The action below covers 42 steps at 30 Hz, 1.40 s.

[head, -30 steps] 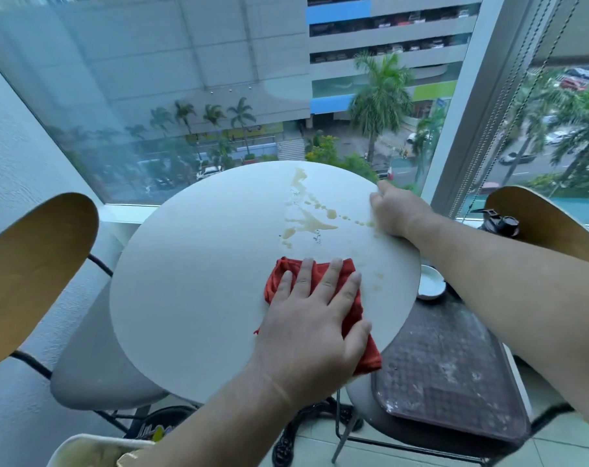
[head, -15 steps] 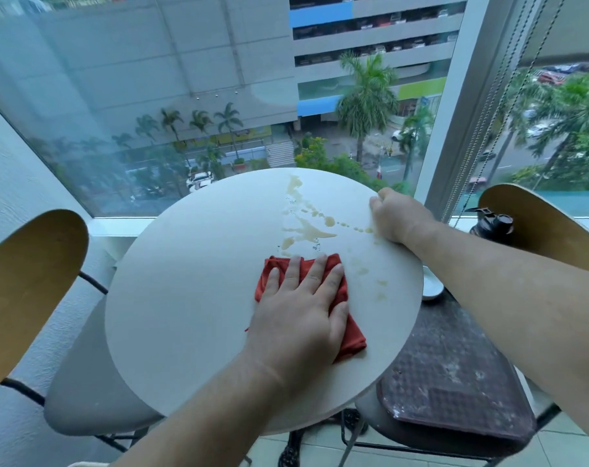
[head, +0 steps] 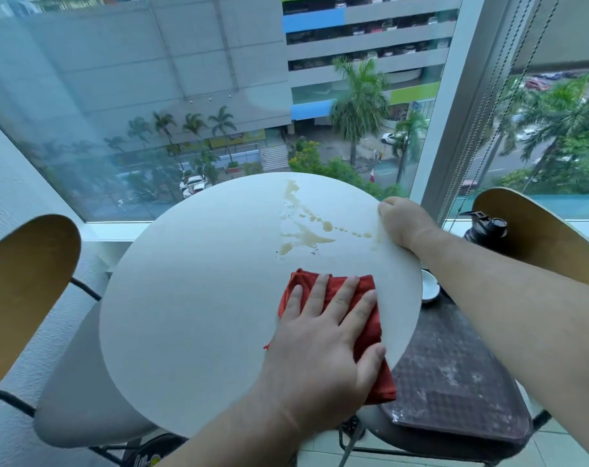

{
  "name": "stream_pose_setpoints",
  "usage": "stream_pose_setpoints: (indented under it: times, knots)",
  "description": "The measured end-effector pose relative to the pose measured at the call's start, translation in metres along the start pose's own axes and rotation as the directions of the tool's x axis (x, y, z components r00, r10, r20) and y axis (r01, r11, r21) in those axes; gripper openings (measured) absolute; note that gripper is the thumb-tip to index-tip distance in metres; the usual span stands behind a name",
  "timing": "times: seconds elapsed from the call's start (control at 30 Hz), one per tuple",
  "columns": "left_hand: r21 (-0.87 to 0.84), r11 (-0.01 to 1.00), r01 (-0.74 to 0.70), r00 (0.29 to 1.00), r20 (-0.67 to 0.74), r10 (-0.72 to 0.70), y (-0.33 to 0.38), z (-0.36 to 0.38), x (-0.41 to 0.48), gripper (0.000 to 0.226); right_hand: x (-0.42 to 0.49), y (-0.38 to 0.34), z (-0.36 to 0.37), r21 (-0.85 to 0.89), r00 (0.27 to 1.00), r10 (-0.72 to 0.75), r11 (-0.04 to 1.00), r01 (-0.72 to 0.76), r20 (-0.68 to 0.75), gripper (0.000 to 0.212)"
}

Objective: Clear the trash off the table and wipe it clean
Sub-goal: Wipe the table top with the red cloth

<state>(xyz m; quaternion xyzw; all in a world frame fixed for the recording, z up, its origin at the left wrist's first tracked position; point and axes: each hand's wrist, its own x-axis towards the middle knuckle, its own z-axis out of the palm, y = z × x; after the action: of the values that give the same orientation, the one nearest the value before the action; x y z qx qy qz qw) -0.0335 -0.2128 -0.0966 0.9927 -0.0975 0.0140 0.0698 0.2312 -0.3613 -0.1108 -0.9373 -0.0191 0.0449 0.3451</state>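
The left hand [head: 320, 338], fingers flat, presses the crumpled red cloth [head: 374, 328] on the round white table [head: 192, 298]. The cloth has slid right and now overhangs the rim. The right hand [head: 404, 224] still grips the far edge beside the brown spill [head: 306, 237].

daylit window [head: 134, 79] ahead; wooden chair [head: 27, 291] left; second chair [head: 539, 237] right

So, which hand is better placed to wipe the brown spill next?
Left. The left hand presses the red cloth close to the spill; the right hand grips the table edge.
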Motion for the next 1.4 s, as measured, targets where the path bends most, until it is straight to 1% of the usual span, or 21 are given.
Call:
stream_pose_setpoints:
  times: [0.07,0.2,0.33,0.43,0.53,0.6,0.7,0.87,1.0,1.1,1.2,1.27,1.4]
  knots:
    - [0.012,0.999,0.034,0.999,0.021,-0.034,-0.012,-0.004,-0.01,0.072,-0.002,0.004,0.0,0.008,1.0,0.017,1.0,-0.016,-0.004,0.031]
    - [0.071,0.985,0.159,0.986,0.047,-0.162,-0.045,-0.013,-0.01,0.075,-0.006,0.01,0.001,-0.027,0.999,0.032,0.999,-0.032,-0.023,0.039]
    - [0.065,0.964,0.259,0.964,0.051,-0.262,-0.078,-0.017,0.015,0.084,-0.007,0.01,0.003,-0.102,0.999,0.021,0.995,-0.025,-0.042,0.039]
    - [0.056,0.953,0.296,0.953,0.055,-0.299,-0.094,-0.017,0.045,0.079,-0.006,0.007,0.002,-0.165,0.999,0.035,0.985,-0.04,-0.033,0.037]
    - [0.064,0.954,0.293,0.953,0.064,-0.297,-0.096,-0.015,0.076,0.071,-0.005,0.007,0.002,-0.186,0.998,0.044,0.981,-0.051,-0.046,0.039]
    - [0.058,0.962,0.268,0.96,0.069,-0.272,-0.091,-0.013,0.091,0.071,-0.005,0.008,0.002,-0.166,0.997,0.035,0.985,-0.047,-0.072,0.041]
    - [0.058,0.977,0.208,0.975,0.067,-0.211,-0.08,-0.011,0.1,0.073,-0.006,0.006,0.002,-0.177,0.997,0.036,0.983,-0.047,-0.067,0.039]
    - [0.052,0.99,0.132,0.989,0.053,-0.135,-0.068,-0.01,0.081,0.078,-0.007,0.005,0.001,-0.189,0.997,0.031,0.981,-0.044,-0.072,0.043]
    - [0.045,0.994,0.103,0.994,0.037,-0.105,-0.07,-0.009,0.055,0.074,-0.007,0.004,0.0,-0.191,0.998,0.032,0.981,-0.042,-0.056,0.045]
    - [0.058,0.989,0.139,0.989,0.041,-0.141,-0.082,-0.012,0.044,0.074,-0.007,0.005,-0.001,-0.19,0.998,0.04,0.98,-0.049,-0.055,0.047]
    - [0.065,0.972,0.227,0.972,0.05,-0.23,-0.099,-0.016,0.047,0.074,-0.008,0.007,0.0,-0.186,0.997,0.047,0.981,-0.057,-0.057,0.047]
    - [0.057,0.962,0.267,0.961,0.056,-0.27,-0.111,-0.018,0.058,0.075,-0.007,0.007,0.0,-0.187,0.997,0.046,0.981,-0.057,-0.063,0.046]
    - [0.046,0.951,0.305,0.95,0.062,-0.307,-0.128,-0.019,0.095,0.071,-0.006,0.007,0.002,-0.202,0.997,0.037,0.978,-0.051,-0.075,0.047]
